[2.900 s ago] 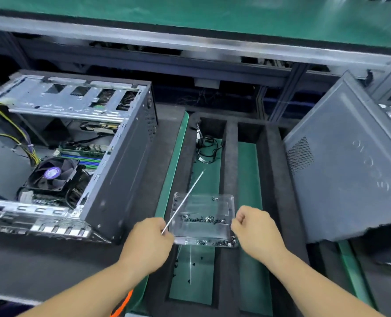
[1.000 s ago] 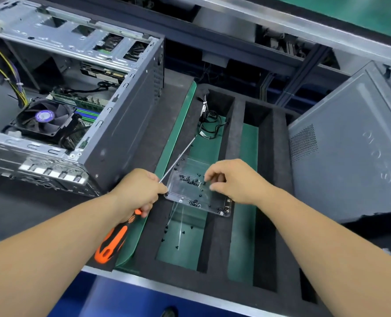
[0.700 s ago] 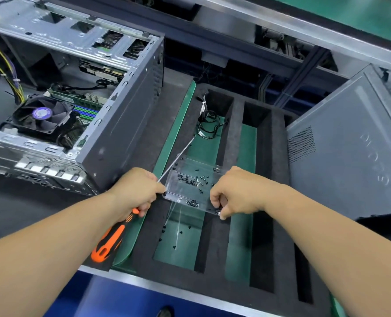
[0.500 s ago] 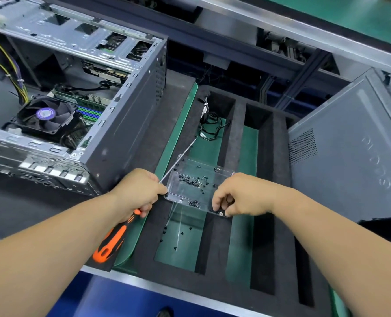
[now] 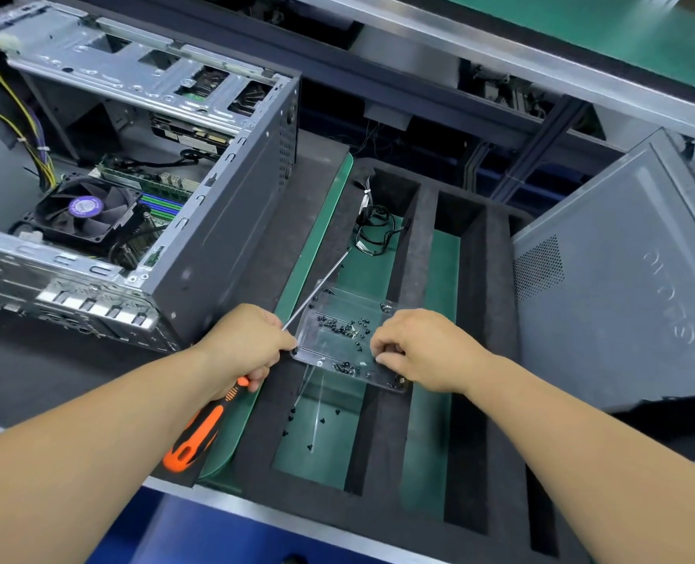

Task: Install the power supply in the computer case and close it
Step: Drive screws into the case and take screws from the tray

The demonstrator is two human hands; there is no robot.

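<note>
At the far left, the open computer case point(image 5: 142, 189) is lying on its side on the dark mat, its cooler fan point(image 5: 87, 211) and yellow cables point(image 5: 16, 116) facing up at us. We are reaching both forearms in from the near edge. Our left hand point(image 5: 246, 346) is sitting just right of the case's near corner, fingers curled tight around an orange-and-black screwdriver point(image 5: 199, 429); the handle is pointing back toward us and the long steel shaft is slanting up and right, across the far-left corner of a clear plastic screw tray point(image 5: 337, 335). The tray is resting over a slot of the black foam organizer point(image 5: 476, 360), small dark screws point(image 5: 344, 327) scattered inside it, and more loose screws are lying on the green floor of the slot below. Our right hand point(image 5: 423, 352) is hovering over the tray's right side, knuckles up, fingers bent down with the tips drawn together at the tray surface; we cannot tell whether they are pinching a screw. A coiled black cable point(image 5: 374, 234) is lying farther back in the same slot. At the far right, the grey side panel point(image 5: 622, 287) is leaning, tilted.
</note>
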